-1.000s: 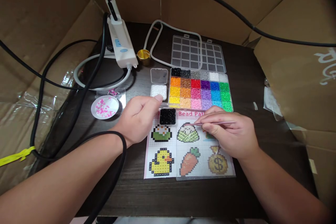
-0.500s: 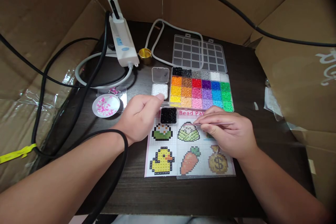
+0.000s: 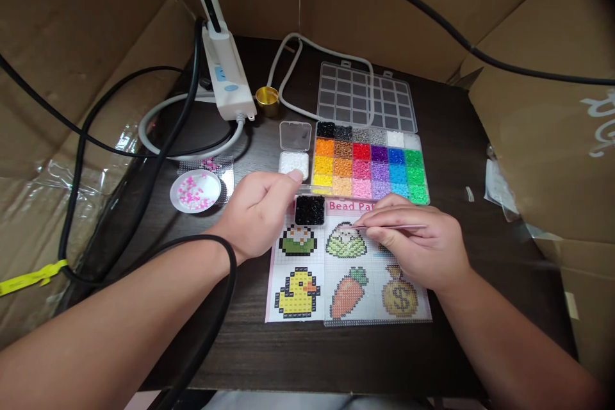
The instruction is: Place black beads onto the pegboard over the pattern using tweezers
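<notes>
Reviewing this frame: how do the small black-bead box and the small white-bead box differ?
Contents: the black-bead box is filled with black beads, the white-bead box with white ones.
Place: the black-bead box is nearer the person, over the top of the pattern sheet; the white-bead box is farther back on the dark table.
Overlap: the left hand's thumb overlaps the white-bead box's near edge in view, not the black beads.
Both are small and squarish.

right hand (image 3: pixel 418 240) covering part of the pattern sheet (image 3: pixel 350 206), dish (image 3: pixel 195 191) hiding some pegboard (image 3: pixel 225 173) near the table's (image 3: pixel 240 352) left edge, thin tool's (image 3: pixel 394 227) tip looking too small to tell
</notes>
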A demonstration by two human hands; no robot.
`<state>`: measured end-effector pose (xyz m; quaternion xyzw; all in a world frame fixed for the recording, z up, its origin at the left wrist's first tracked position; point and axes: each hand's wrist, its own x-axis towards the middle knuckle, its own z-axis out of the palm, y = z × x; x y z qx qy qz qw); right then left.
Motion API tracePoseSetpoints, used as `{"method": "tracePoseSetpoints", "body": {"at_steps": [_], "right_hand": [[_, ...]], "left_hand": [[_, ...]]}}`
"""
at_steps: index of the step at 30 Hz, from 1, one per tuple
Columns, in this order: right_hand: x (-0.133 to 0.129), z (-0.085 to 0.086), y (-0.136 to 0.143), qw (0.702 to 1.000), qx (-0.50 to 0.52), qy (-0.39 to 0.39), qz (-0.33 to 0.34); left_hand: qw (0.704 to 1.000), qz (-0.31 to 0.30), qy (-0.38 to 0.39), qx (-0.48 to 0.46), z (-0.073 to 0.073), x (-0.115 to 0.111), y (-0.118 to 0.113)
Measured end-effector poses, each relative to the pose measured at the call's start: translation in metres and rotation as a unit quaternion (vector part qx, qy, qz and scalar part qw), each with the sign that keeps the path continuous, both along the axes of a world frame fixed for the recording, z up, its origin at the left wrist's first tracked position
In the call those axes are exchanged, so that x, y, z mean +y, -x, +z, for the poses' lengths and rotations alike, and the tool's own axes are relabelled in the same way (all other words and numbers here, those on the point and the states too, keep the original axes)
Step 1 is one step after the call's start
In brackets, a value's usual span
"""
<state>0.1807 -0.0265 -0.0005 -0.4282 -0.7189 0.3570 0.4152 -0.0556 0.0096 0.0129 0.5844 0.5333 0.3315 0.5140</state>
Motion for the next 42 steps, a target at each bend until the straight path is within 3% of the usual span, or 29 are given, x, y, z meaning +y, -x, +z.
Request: {"method": "tracePoseSetpoints", "body": {"at_steps": [13,23,31,42], "right_hand": [[0.0,0.002,-0.001,0.999,0.033,0.011,-0.011],[-0.001,0.007,0.025,0.999,0.02,-0.026,-0.034],[-0.001,0.003,0.028,0.998,0.021,-0.002,-0.054],[-0.002,0.0,0.03,0.999,0.023,0.002,-0.036]], "left_hand": [[1.0,-0.009,0.003,-0.026,-0.003,-0.001,0.001],[1.0,-0.012,-0.015,-0.021,-0.005,-0.002,0.001],[0.999,-0.02,-0.035,-0.01,-0.004,-0.002,0.001],[0.998,-0.024,-0.051,0.007,-0.002,-0.001,0.0]]}}
